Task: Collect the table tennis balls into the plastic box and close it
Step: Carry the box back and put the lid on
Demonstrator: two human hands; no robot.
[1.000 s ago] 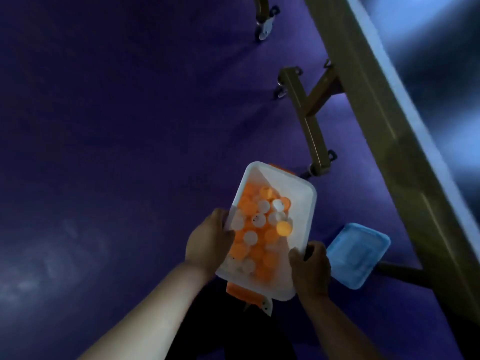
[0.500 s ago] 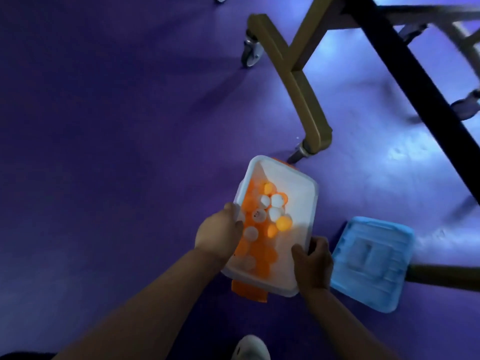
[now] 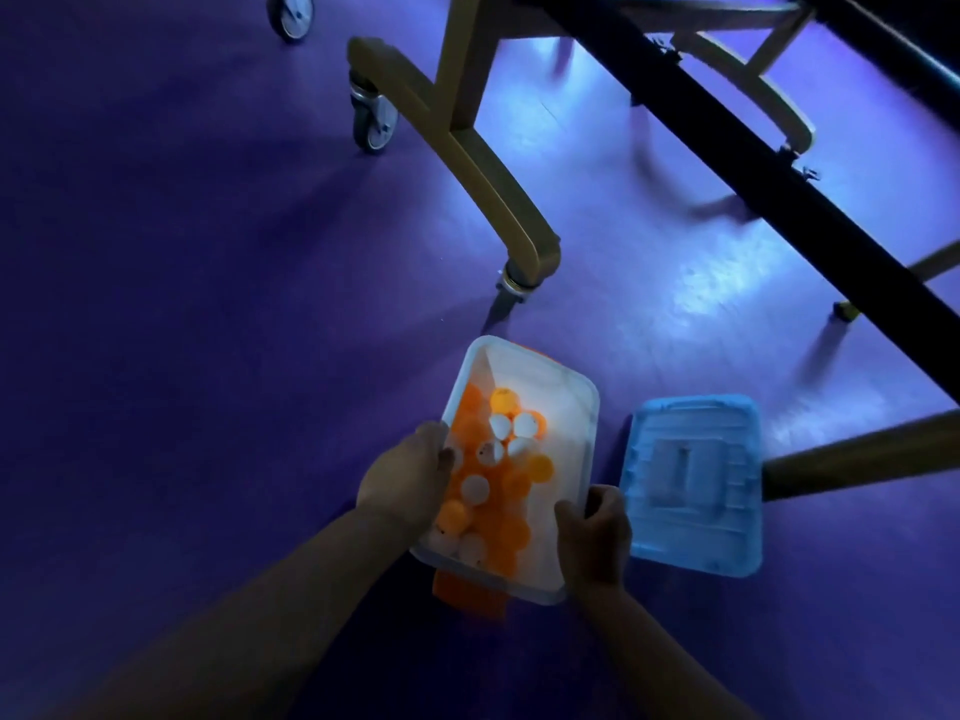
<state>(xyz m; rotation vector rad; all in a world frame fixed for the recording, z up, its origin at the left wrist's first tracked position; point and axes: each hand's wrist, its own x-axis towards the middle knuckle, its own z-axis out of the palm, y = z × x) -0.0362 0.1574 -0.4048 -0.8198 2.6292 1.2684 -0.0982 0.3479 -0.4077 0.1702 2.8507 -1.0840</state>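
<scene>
Clear plastic box [image 3: 563, 402] sat low centre in the head view, open on top, long axis running away from the person and tipped a bit to the right. Table tennis balls [image 3: 493, 475] inside, orange and white mixed, heaped along the left wall and the near end; the far right part of the box floor showed bare. Left hand [image 3: 402, 483] grasped the left long rim about midway, with the thumb hooked over the edge beside the balls. Right hand [image 3: 592, 537] was curled round the near right corner of the rim, fingers wrapped on the outside. Both forearms were bare and came in from the bottom edge. An orange flap [image 3: 467, 597] stuck out from under the near end of the box; what it was could not be told. Whether the box rested on the floor or was held just above it also could not be told. Blue lid [image 3: 693, 485] lay flat just right of the box, near the right hand but not touching it, not on the box. Purple floor [image 3: 182, 356] all round, with a pale glare patch to the right. Beyond the box stood a gold table leg frame [image 3: 483, 163] with a caster wheel [image 3: 371, 119]. A dark beam [image 3: 753, 163] crossed diagonally at upper right. The picture was dim overall.
</scene>
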